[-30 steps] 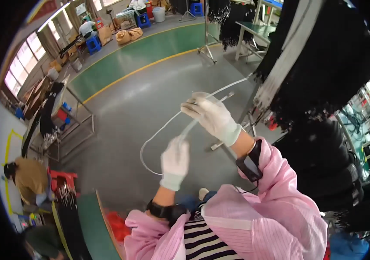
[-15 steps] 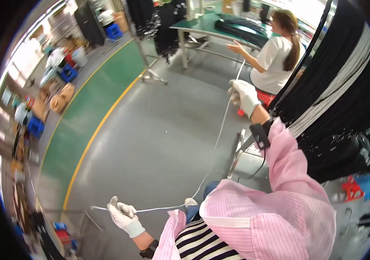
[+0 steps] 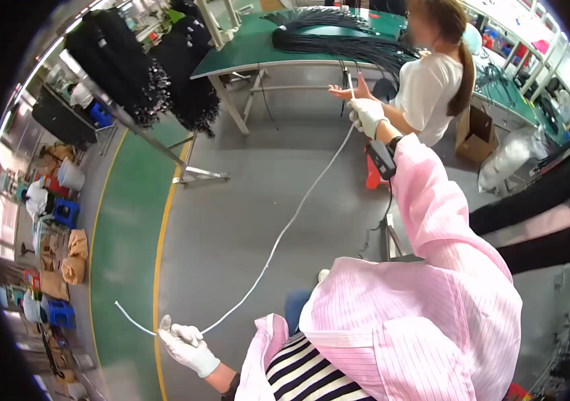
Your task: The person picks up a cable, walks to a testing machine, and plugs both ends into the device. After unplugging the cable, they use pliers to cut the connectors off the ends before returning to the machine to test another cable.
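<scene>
A long white cable (image 3: 269, 259) hangs in a slack curve between my two gloved hands. My left hand (image 3: 186, 346), at the lower left, is closed around it near one end, and a short free tail sticks out past the fingers. Farther off, at the upper right, my right hand (image 3: 366, 115) grips the cable close to its other end, with a short piece poking up above the fist. Just beyond it, a co-worker in a white shirt (image 3: 431, 83) holds out a hand (image 3: 346, 92), palm up, near that cable end.
A green-topped table (image 3: 231, 61) with bundles of black cables (image 3: 338, 41) stands ahead. Black cable bundles hang on a metal rack (image 3: 114, 67) at the upper left, and more hang at the right. A red stool (image 3: 374, 175) and a cardboard box (image 3: 475, 134) are by the co-worker.
My view has turned right and come closer to the table and co-worker. My right hand has carried its cable end to the co-worker's outstretched hand. Both hands keep hold of the cable.
</scene>
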Tool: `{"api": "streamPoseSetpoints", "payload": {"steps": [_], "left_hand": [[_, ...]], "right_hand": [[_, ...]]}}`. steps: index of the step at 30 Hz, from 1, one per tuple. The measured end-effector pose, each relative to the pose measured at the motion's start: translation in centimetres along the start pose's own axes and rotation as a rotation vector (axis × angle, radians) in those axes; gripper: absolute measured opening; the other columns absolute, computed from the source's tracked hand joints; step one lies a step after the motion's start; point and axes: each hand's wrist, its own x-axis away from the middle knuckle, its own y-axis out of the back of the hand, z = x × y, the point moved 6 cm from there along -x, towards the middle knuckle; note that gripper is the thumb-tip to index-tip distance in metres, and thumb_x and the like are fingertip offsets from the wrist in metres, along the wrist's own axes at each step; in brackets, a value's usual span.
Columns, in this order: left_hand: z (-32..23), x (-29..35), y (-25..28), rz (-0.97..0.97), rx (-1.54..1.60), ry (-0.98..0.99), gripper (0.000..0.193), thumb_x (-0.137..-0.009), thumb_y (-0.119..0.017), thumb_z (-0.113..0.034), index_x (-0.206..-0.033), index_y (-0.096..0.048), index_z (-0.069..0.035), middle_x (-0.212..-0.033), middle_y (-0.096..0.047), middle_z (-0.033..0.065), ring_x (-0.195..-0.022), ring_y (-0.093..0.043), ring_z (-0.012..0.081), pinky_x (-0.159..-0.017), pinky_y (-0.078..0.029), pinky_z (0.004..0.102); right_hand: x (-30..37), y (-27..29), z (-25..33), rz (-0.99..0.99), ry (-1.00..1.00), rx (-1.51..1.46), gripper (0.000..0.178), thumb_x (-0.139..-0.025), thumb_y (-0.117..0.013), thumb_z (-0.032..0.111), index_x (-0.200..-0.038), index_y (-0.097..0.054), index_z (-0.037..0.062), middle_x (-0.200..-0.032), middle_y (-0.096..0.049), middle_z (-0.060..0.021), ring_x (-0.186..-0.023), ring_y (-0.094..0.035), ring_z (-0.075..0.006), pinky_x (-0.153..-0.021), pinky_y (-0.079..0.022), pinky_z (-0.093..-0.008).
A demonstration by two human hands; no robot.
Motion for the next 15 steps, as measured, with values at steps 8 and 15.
{"api": "streamPoseSetpoints", "payload": {"steps": [8, 15], "left_hand": [[8.6, -20.7, -13.1, 0.194, -0.036, 0.071, 0.038, -0.095, -0.034, -0.033, -0.104, -0.051, 0.000, -0.044, -0.032, -0.0019, -0.031, -0.025, 0.0064, -0.029, -0.027, 0.0200], [16.4, -37.4, -37.2, 0.649, -0.047, 0.292, 0.040, -0.095, -0.034, -0.034, -0.101, -0.052, 0.002, -0.043, -0.034, -0.0007, -0.030, -0.025, 0.0068, -0.028, -0.028, 0.0207]], "right_hand": [[-14.3, 1.4, -0.1, -0.328, -0.070, -0.181, 0.015, -0.084, -0.050, 0.030, -0.083, -0.053, 0.0152, -0.056, -0.050, 0.0000, -0.036, -0.042, -0.0125, -0.032, -0.033, -0.0272], [-22.2, 6.5, 1.9, -0.637, 0.077, -0.110, 0.017, -0.083, -0.052, 0.026, -0.086, -0.054, 0.0092, -0.071, -0.054, -0.0040, -0.047, -0.052, -0.0152, -0.039, -0.041, -0.0279]]}}
